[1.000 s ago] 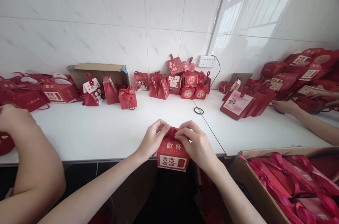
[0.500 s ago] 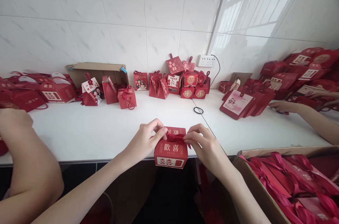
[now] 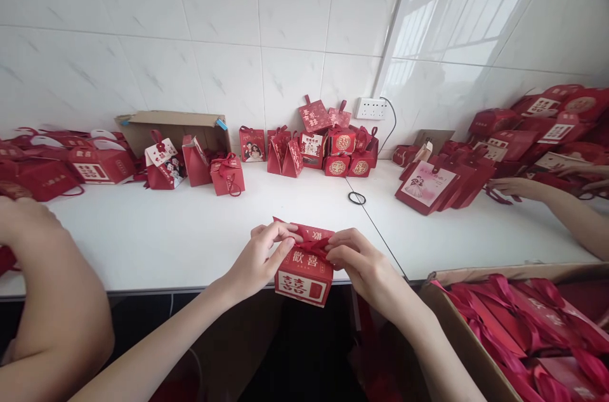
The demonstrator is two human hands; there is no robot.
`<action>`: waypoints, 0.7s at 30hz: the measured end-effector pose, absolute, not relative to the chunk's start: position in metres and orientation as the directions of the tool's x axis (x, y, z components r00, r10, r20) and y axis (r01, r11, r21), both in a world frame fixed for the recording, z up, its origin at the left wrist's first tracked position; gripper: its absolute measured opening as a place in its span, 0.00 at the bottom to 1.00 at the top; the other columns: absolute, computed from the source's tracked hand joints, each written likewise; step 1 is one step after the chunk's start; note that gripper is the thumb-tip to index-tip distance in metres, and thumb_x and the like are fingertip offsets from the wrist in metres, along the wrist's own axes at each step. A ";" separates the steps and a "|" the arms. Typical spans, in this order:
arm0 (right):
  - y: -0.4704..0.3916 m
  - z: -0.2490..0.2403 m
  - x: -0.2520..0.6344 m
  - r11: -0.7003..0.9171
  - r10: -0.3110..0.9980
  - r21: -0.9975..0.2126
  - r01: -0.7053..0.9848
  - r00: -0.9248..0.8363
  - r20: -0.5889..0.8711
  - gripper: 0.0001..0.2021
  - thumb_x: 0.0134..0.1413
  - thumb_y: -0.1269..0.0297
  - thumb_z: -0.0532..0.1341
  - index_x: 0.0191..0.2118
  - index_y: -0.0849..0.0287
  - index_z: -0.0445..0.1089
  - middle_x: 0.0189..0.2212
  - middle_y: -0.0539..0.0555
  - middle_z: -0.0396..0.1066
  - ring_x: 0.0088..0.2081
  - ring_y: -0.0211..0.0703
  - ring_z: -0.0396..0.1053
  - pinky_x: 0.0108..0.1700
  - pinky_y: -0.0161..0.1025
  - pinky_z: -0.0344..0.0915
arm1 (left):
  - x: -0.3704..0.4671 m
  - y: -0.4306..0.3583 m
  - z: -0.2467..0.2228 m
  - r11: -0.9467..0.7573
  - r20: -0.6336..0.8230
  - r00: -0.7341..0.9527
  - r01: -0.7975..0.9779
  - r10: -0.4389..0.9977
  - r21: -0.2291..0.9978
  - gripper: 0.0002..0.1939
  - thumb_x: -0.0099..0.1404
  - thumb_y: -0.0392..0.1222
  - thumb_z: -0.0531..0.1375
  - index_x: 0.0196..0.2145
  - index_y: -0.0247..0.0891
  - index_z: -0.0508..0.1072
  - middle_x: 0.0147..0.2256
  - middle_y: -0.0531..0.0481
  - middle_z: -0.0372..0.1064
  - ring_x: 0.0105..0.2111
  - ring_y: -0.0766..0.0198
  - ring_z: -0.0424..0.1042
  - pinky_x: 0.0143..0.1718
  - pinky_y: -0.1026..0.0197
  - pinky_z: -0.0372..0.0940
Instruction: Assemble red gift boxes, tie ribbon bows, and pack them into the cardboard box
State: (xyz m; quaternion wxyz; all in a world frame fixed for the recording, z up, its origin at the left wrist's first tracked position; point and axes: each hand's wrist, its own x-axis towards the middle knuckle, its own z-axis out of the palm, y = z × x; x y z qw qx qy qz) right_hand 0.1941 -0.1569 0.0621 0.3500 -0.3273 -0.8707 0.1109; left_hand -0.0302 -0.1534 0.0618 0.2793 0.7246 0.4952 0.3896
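Several boxes [image 3: 554, 315] lie in a carton [image 3: 454, 332]; left hand [image 3: 257, 257] and right hand [image 3: 368, 262] pinch another box's [image 3: 302, 288] ribbon [image 3: 311, 245].

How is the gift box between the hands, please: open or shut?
Shut: the top panels of the gift box slope up to the red ribbon, and no opening shows.

White table [image 3: 181, 231], red boxes [image 3: 227, 175], cardboard box [image 3: 171, 118], black ring [image 3: 357, 203]

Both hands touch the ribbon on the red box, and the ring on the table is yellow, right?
No, the head view shows the ring is black. The left hand and right hand touch the ribbon on the red box.
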 end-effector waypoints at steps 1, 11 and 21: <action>-0.156 0.062 0.195 0.764 0.645 -0.427 0.484 -0.542 0.539 0.13 0.58 0.78 0.47 0.36 0.57 0.66 0.42 0.57 0.63 0.38 0.41 0.71 0.38 0.38 0.72 | -0.030 -0.154 0.061 -0.357 0.295 0.201 0.503 0.934 0.787 0.12 0.64 0.49 0.52 0.33 0.41 0.69 0.45 0.45 0.70 0.53 0.53 0.62 0.49 0.53 0.59; -0.151 0.063 0.199 0.787 0.616 -0.434 0.438 -0.562 0.552 0.14 0.59 0.78 0.46 0.38 0.57 0.66 0.42 0.57 0.62 0.41 0.41 0.71 0.40 0.39 0.73 | -0.031 -0.153 0.045 -0.336 0.283 0.194 0.356 0.939 0.872 0.11 0.65 0.49 0.50 0.31 0.40 0.62 0.51 0.41 0.66 0.55 0.54 0.62 0.51 0.52 0.59; -0.151 0.061 0.213 0.777 0.629 -0.403 0.483 -0.568 0.531 0.14 0.60 0.75 0.47 0.36 0.55 0.68 0.45 0.59 0.63 0.40 0.42 0.70 0.36 0.39 0.71 | -0.035 -0.155 0.047 -0.253 0.176 0.232 0.359 0.957 0.898 0.13 0.65 0.52 0.49 0.30 0.40 0.59 0.41 0.45 0.69 0.48 0.55 0.67 0.44 0.57 0.63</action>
